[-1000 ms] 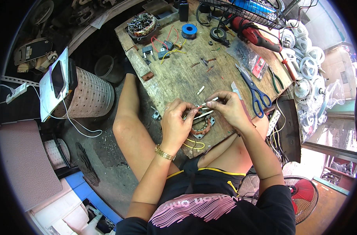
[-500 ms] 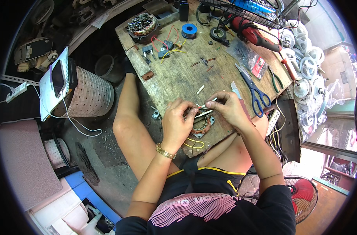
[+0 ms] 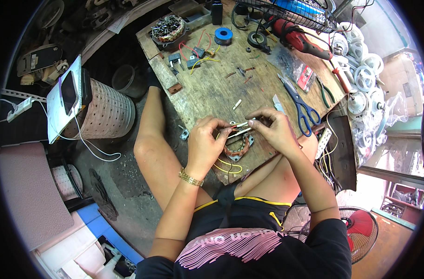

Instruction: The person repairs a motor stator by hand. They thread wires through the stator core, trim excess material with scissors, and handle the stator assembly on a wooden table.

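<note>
My left hand [image 3: 206, 142] pinches a thin wire end with a reddish part close to its fingertips. Thumb and fingers of my right hand [image 3: 275, 129] are closed on a thin white sleeve [image 3: 242, 124], which lies in line with that wire between the hands. A second, longer white sleeve [image 3: 240, 133] slants just below it. Under the hands sits a stator ring [image 3: 238, 151] with copper windings, at the near edge of the wooden table. Yellow wire [image 3: 230, 168] loops out beside it. A short white sleeve piece [image 3: 237, 104] lies beyond my hands.
Scissors [image 3: 301, 104], a blade [image 3: 278, 103] and green-handled pliers [image 3: 325, 93] lie to the right on the table [image 3: 207, 97]. Farther off are a blue wire spool [image 3: 223, 35], a red power tool [image 3: 298, 39], black capacitors [image 3: 193, 61] and another wound stator [image 3: 168, 30].
My right fingers have shifted slightly right along the sleeve, and more white sleeve shows between the hands. My left hand has shifted slightly left.
</note>
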{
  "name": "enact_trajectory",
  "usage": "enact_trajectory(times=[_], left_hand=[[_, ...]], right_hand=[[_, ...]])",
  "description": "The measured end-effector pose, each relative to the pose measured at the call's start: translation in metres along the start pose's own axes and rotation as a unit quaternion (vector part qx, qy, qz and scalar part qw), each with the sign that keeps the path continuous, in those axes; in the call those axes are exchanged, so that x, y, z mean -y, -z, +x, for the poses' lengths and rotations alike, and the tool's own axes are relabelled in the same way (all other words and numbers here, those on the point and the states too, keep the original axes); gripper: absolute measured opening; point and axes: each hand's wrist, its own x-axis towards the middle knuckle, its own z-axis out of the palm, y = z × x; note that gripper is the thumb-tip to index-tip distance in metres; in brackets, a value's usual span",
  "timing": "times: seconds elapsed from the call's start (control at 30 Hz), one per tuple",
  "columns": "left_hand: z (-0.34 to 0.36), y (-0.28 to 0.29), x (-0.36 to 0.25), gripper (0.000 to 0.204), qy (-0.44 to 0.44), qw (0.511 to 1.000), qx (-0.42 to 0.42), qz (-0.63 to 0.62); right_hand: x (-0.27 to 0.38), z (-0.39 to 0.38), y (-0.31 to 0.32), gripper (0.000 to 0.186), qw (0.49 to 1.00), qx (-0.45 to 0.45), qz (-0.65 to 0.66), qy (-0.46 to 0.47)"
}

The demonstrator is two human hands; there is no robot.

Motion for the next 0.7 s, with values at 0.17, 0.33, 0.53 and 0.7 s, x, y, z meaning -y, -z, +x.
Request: enact_trajectory(times=[0.17,0.33,0.53,0.7], left_hand=[[0.001,-0.002,-0.006,0.009,-0.023,0.999,-0.016,0.024],[0.005,-0.001,-0.008,0.009,-0.034,0.999,-0.012,0.033],[0.011,0.003,-0.005,0.011,-0.027,0.998,0.021,0.053],[0.012,0.006,-0.001,0.016,-0.047,0.997,0.060,0.007]], right_hand=[[-0.014,0.002,0.002,0.012,0.996,-0.008,-0.053,0.074],[-0.024,0.001,-0.005,0.008,0.997,-0.007,0.068,0.024],[-0.022,-0.004,-0.011,0.011,0.989,-0.018,0.140,-0.032],[-0.015,-0.011,-0.011,0.015,0.993,-0.035,0.110,-0.029]])
